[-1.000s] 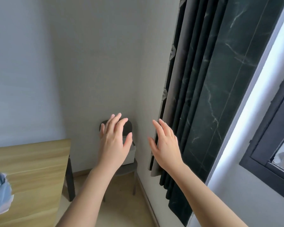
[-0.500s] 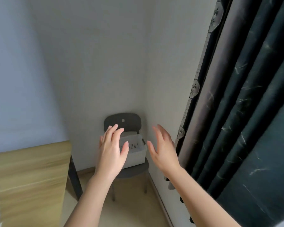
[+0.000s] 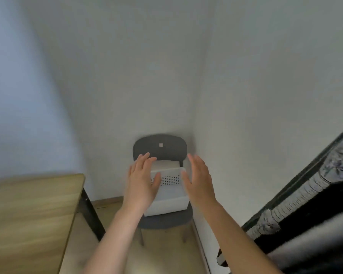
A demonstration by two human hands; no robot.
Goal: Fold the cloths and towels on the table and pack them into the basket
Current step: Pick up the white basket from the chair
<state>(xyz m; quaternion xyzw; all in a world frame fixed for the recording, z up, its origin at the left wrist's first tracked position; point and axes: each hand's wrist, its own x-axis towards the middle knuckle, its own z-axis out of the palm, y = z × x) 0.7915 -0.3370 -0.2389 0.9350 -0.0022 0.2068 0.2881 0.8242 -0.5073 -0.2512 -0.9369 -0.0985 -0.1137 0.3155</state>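
- Now, basket (image 3: 168,206): white, perforated, on the grey chair (image 3: 159,147) in the corner; closer than a second ago.
- Left grip (image 3: 142,182): released, fingers straight, overlapping its left wall; contact unclear.
- Right grip (image 3: 199,180): released, just beside its right wall.
- Surface (image 3: 32,210): lower left; cloths out of view.
- Likely next: lifting the basket over for packing.

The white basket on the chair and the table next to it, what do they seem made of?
The basket looks like matte white moulded plastic: smooth walls with a grid of small holes. The table top shows light streaky grain, so wood or a wood-look laminate; blur leaves that open.
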